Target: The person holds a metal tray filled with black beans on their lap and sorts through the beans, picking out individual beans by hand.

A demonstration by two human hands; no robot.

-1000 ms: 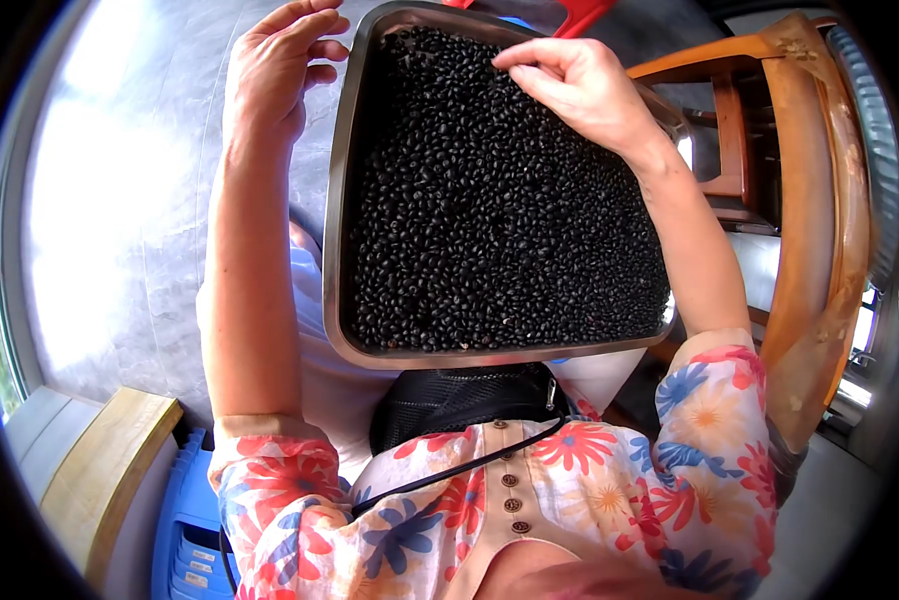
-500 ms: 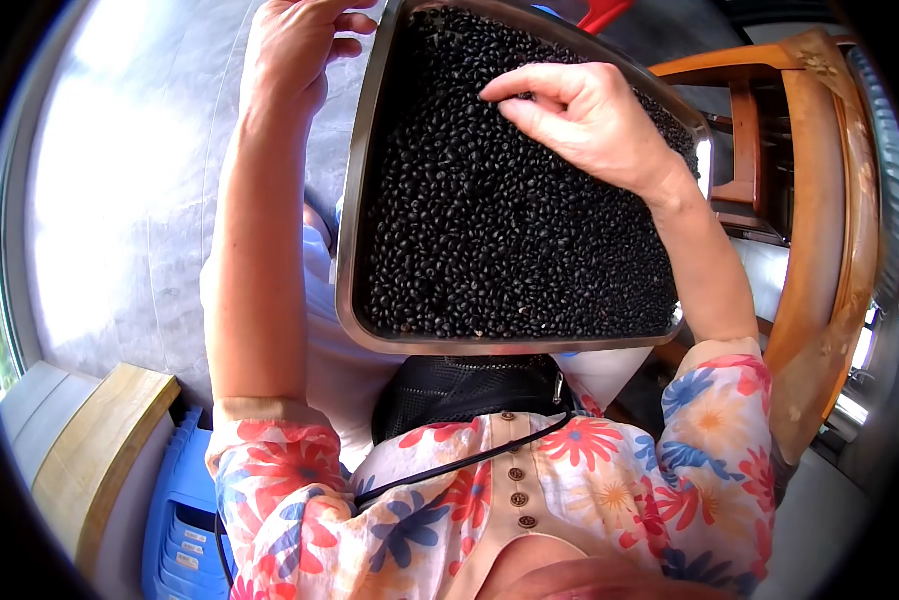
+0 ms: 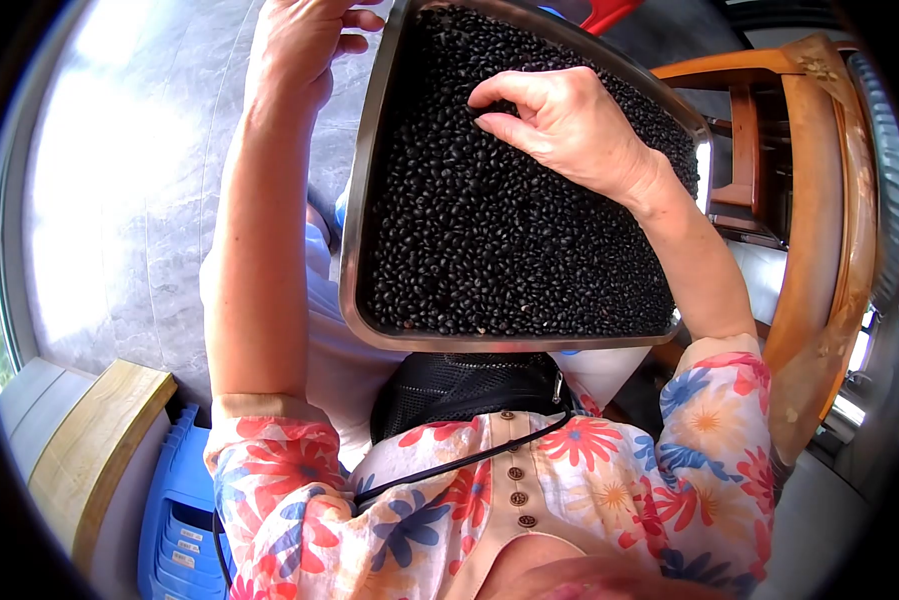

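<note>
1. Left hand (image 3: pixel 299 40): cut off above, beside tray (image 3: pixel 509 345); can't tell if open or closed.
2. Right hand (image 3: pixel 574 130): nearly pinched over beans (image 3: pixel 509 220); any grip unclear.
3. Beans: in tray, partly hidden.

2 hands show: 1 left hand (image 3: pixel 299 45) and 1 right hand (image 3: pixel 564 125). There is 1 metal tray (image 3: pixel 509 344); the black beans (image 3: pixel 509 235) are too many to count. 1 floral blouse (image 3: pixel 589 495) shows at least 4 buttons (image 3: pixel 515 473) and 2 tan cuffs (image 3: pixel 259 406). Also visible: 1 black mesh bag (image 3: pixel 459 390), 1 black cord (image 3: pixel 469 460), at least 1 wooden chair (image 3: pixel 814 200), 1 red object (image 3: pixel 605 14), and blue plastic (image 3: pixel 172 490) in an unclear number of pieces.
</note>
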